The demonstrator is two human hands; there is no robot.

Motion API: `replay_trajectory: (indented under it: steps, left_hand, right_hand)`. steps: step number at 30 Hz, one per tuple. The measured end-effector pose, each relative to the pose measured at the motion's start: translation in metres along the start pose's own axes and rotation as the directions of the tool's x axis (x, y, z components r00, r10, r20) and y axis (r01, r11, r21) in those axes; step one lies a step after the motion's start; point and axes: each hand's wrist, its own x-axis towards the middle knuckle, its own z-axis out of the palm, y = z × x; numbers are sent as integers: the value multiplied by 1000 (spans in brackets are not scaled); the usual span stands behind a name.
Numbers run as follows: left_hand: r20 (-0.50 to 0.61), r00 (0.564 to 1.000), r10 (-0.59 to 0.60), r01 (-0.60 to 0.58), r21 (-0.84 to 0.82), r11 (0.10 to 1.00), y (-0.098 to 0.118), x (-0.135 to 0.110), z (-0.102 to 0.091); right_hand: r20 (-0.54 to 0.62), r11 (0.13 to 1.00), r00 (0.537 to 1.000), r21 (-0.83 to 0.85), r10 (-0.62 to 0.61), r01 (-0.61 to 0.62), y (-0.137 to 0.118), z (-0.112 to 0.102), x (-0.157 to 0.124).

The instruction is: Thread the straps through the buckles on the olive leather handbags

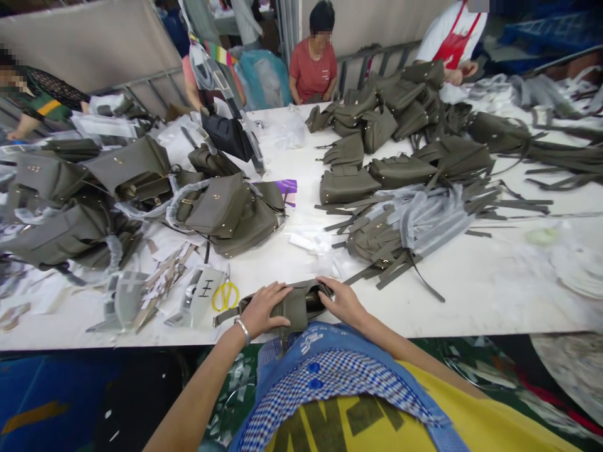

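A small olive-green bag [296,309] lies at the table's near edge, against my blue apron. My left hand [266,309] holds its left part, the fingers along the far edge and the thumb on the flap. On the other side, my right hand [343,302] grips the rim by the dark opening, fingertips partly inside. A strap end sticks out left of my left wrist. Yellow-handled scissors [225,296] lie just beyond that strap. To their left is a plastic-wrapped piece [200,295] with a dark mark on it.
Finished-looking olive bags [221,210] crowd the left of the white table [452,314]. More bags [348,185] are heaped at the back right, with a bundle of straps [377,242] in front. A metal post [235,113] rises mid-table. Several people [313,69] sit or stand across.
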Motion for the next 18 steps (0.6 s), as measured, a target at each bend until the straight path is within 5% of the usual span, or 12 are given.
replay_trajectory:
  steps: [4, 8, 14, 18]
  left_hand:
    - [135, 989, 57, -58, 5, 998, -3, 2, 9]
    - [74, 993, 93, -96, 43, 994, -13, 7, 12]
    - [-56, 995, -82, 82, -1, 997, -37, 35, 3]
    - [-172, 969, -175, 202, 153, 967, -24, 52, 11]
  right_hand:
    - [13, 999, 999, 19, -40, 40, -1, -2, -6]
    - [53, 980, 980, -28, -194, 195, -5, -7, -5]
    - [219, 815, 836, -200, -503, 543, 0, -6, -3]
    - [282, 740, 742, -136, -609, 659, 4, -2, -5]
